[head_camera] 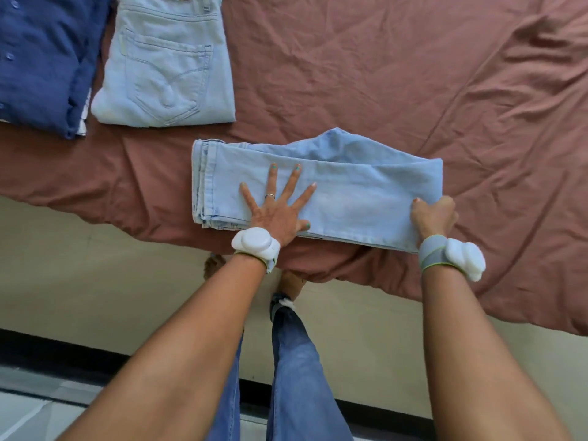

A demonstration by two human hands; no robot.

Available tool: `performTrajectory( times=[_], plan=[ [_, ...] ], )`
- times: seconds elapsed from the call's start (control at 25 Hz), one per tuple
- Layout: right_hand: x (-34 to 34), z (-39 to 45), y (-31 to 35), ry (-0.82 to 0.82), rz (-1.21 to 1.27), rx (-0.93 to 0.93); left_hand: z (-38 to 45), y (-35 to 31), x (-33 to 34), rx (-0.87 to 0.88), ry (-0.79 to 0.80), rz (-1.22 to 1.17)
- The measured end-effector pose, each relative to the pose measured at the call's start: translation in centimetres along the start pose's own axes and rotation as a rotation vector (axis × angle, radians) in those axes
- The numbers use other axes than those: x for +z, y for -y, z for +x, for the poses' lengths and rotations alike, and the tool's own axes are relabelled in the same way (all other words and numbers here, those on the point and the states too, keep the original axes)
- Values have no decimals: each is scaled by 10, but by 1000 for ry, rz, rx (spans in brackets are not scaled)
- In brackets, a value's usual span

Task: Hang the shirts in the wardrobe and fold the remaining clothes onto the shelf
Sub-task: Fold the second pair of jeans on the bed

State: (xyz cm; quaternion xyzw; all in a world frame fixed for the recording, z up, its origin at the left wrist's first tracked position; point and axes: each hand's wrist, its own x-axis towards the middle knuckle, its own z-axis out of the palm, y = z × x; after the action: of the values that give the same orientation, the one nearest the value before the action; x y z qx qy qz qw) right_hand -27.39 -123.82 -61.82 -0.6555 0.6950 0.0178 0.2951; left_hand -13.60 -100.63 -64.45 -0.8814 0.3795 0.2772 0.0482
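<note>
Pale blue denim lies partly folded on the rust-brown bedsheet (381, 74): these half-folded jeans (350, 192) sit near the bed's near edge, hems stacked at their left end and a rounded fold at their right end. The left hand (276, 211) lies flat on the jeans near that hem end, fingers straight and spread wide, palm pressing the cloth down; a ring shows on one finger. The right hand (434, 216) is at the jeans' right fold, fingers curled under and thumb on top, gripping the doubled denim at its near corner. How far the fingers reach beneath the cloth is hidden.

Beyond the half-folded jeans and to their left, well apart from them, a second pair of light jeans (165, 62) lies already folded, back pocket up, its waistband cut off by the top edge. Left of that pair, just beside it, lies a dark blue buttoned shirt (41, 62), cut off at the top and left edges; a strip of white cloth peeks out under its right side, too little showing to say what it is.

Each wrist carries a white device (256, 246) on a strap. Below the jeans, past the bed's edge, the person's own legs in blue trousers (296, 370) stand on a beige floor (95, 265). No wardrobe or shelf is in view.
</note>
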Motion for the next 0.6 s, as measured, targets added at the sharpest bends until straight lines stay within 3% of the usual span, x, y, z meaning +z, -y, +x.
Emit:
performTrajectory(
  times=[0.16, 0.32, 0.44, 0.6],
  plan=[
    [2, -4, 0, -26, 54, -9, 18, -26, 6, 87, 14, 33],
    [2, -6, -3, -13, 120, -53, 30, -35, 9, 36, 87, 6],
    [-5, -15, -3, -17, 212, -97, 37, -35, 7, 52, 23, 131],
    [-27, -33, 18, 238, 494, -230, 39, -28, 3, 112, 61, 226]
  ],
)
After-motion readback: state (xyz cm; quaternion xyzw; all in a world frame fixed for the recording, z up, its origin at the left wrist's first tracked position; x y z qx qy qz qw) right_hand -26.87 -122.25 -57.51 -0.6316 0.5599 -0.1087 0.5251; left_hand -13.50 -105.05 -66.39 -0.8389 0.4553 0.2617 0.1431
